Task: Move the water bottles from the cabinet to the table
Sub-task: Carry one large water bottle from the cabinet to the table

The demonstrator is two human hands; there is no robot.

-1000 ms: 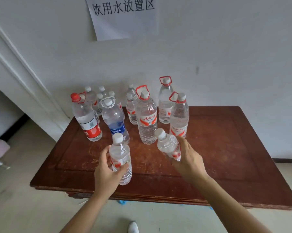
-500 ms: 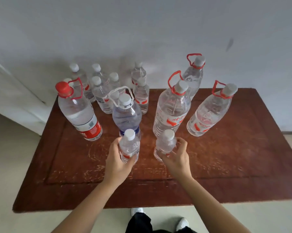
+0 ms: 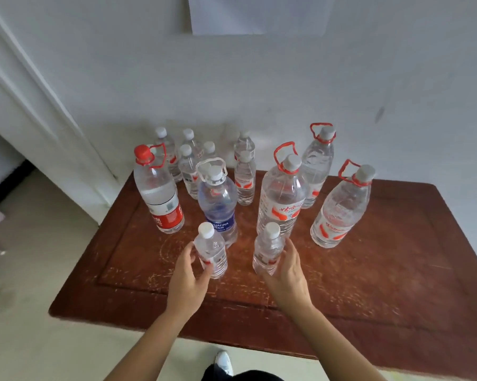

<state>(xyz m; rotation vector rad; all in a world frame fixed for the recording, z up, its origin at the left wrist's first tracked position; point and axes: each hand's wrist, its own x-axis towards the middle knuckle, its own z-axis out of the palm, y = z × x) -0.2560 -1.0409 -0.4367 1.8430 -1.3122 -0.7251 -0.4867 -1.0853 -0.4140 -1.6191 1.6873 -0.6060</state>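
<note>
Scuffed brown worktop [image 3: 369, 284] against a white wall — bottles crowd its far half.
Both small bottles now stand upright near the front: left hand [image 3: 186, 281] wraps the left small bottle [image 3: 211, 254], right hand [image 3: 289, 273] the right small bottle [image 3: 267, 251] — each grip loosening since before.

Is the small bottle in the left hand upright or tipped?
Upright: the small bottle has its cap on top, base toward the table.

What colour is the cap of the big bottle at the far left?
Red cap, seen in the head view.

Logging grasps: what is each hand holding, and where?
Left hand: small water bottle, by its lower body. Right hand: another small bottle, by its side.
</note>
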